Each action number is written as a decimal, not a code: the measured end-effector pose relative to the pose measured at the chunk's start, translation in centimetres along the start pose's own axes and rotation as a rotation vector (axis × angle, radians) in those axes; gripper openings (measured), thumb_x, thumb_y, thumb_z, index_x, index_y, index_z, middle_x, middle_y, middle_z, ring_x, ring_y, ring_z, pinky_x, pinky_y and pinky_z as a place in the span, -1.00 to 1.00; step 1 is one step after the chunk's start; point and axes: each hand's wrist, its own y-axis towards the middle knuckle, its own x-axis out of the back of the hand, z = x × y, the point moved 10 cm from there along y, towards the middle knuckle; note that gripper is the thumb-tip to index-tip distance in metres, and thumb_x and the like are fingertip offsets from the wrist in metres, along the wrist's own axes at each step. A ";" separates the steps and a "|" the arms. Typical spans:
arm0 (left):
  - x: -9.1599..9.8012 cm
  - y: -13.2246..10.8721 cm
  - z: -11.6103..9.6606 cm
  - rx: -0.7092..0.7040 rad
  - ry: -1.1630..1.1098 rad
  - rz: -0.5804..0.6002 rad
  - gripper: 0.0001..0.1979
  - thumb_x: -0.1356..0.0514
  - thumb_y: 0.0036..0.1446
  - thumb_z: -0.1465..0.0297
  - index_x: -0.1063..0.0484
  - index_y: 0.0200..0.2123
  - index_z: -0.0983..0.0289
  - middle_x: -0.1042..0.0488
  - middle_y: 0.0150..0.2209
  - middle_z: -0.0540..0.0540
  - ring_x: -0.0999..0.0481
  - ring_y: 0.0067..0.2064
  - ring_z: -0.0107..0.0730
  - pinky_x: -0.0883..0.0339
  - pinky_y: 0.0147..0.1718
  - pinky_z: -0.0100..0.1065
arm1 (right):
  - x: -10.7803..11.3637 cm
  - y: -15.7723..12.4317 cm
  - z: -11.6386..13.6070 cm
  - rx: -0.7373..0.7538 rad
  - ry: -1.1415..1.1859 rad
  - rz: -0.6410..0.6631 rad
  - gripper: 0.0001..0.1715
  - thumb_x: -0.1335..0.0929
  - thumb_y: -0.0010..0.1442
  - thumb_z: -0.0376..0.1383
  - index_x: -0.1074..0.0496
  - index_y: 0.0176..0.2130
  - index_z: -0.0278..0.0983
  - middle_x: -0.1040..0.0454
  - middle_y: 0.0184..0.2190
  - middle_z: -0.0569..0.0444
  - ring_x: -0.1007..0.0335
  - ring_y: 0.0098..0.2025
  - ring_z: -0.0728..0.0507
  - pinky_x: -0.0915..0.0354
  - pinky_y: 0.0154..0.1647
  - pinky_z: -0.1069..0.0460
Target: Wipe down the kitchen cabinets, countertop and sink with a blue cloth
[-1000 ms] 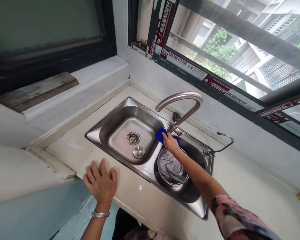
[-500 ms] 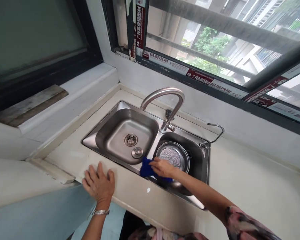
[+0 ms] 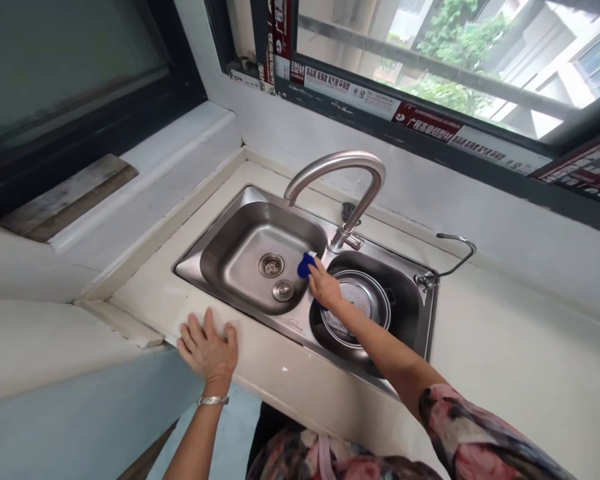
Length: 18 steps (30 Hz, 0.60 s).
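Observation:
My right hand grips a blue cloth at the divider between the two bowls of the steel sink. Part of the cloth is hidden under my fingers. Below my right wrist, a steel strainer rests inside a round metal pan in the right bowl. In the left bowl are the drain and a loose drain plug. My left hand lies flat on the counter near its front edge, fingers spread, holding nothing.
A curved faucet rises behind the divider and arches over the left bowl. A dark scouring pad lies behind its base. At the sink's right corner stands a thin bent metal spout. A window frame runs along the back wall.
My right hand has carried the blue cloth from the sink's front rim back along the divider toward the faucet. My left hand stays on the counter. The view has shifted slightly.

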 end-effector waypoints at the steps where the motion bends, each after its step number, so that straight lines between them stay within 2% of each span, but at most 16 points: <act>1: 0.0 0.0 0.0 0.001 0.001 0.005 -0.38 -0.02 0.36 0.14 -0.31 0.34 0.36 -0.20 0.40 0.48 -0.08 0.46 0.30 0.02 0.38 0.31 | -0.8 -1.4 1.1 0.050 0.011 0.023 -0.40 -0.09 0.49 -0.16 -0.26 0.40 -0.17 0.03 0.53 -0.04 -0.53 0.10 -0.22 -0.48 0.12 -0.13; 3: -0.1 0.0 -0.1 0.002 -0.002 0.019 -0.39 -0.02 0.36 0.15 -0.30 0.35 0.36 -0.18 0.41 0.48 -0.06 0.47 0.30 0.04 0.39 0.32 | -1.9 -4.1 2.9 0.109 0.032 0.072 -0.41 -0.11 0.49 -0.15 -0.28 0.38 -0.14 0.01 0.53 0.01 -0.55 0.08 -0.20 -0.48 0.12 -0.10; 6: -0.3 0.1 -0.1 0.001 -0.013 0.036 -0.38 -0.02 0.36 0.15 -0.28 0.36 0.36 -0.16 0.42 0.48 -0.06 0.47 0.29 0.05 0.39 0.33 | -2.3 -6.9 5.0 0.149 0.063 0.135 -0.43 -0.15 0.47 -0.14 -0.28 0.38 -0.09 -0.03 0.52 0.07 -0.57 0.05 -0.19 -0.48 0.10 -0.09; 11: -0.2 0.0 0.0 0.014 -0.014 0.013 -0.38 -0.03 0.35 0.15 -0.30 0.35 0.35 -0.17 0.42 0.48 -0.08 0.46 0.31 0.03 0.38 0.31 | -1.8 -10.6 7.5 0.322 0.146 0.206 -0.43 -0.19 0.47 -0.17 -0.27 0.39 -0.11 -0.18 0.46 0.02 -0.50 0.19 -0.20 -0.45 0.16 -0.06; 13: -0.2 -0.1 0.1 0.026 -0.013 0.026 -0.41 -0.04 0.35 0.18 -0.32 0.34 0.37 -0.17 0.41 0.49 -0.09 0.46 0.31 0.02 0.39 0.30 | -1.8 -12.7 7.4 0.375 0.177 0.206 -0.45 -0.20 0.47 -0.19 -0.31 0.37 -0.14 -0.27 0.41 -0.04 -0.49 0.21 -0.22 -0.45 0.17 -0.08; 15: -0.1 -0.3 0.2 0.040 -0.017 0.049 -0.42 -0.07 0.34 0.22 -0.33 0.33 0.36 -0.17 0.41 0.49 -0.09 0.46 0.29 0.02 0.39 0.28 | -1.4 -14.7 6.3 0.390 0.218 0.190 -0.47 -0.19 0.47 -0.20 -0.37 0.33 -0.20 -0.39 0.32 -0.10 -0.52 0.17 -0.23 -0.48 0.15 -0.11; 18: 0.1 -0.4 0.4 0.060 -0.024 0.060 -0.43 -0.09 0.34 0.25 -0.34 0.33 0.35 -0.16 0.42 0.47 -0.08 0.47 0.29 0.04 0.41 0.28 | 1.2 -16.8 4.3 0.446 0.362 0.156 -0.49 -0.16 0.49 -0.18 -0.47 0.23 -0.22 -0.57 0.13 -0.12 -0.57 0.10 -0.22 -0.49 0.15 -0.13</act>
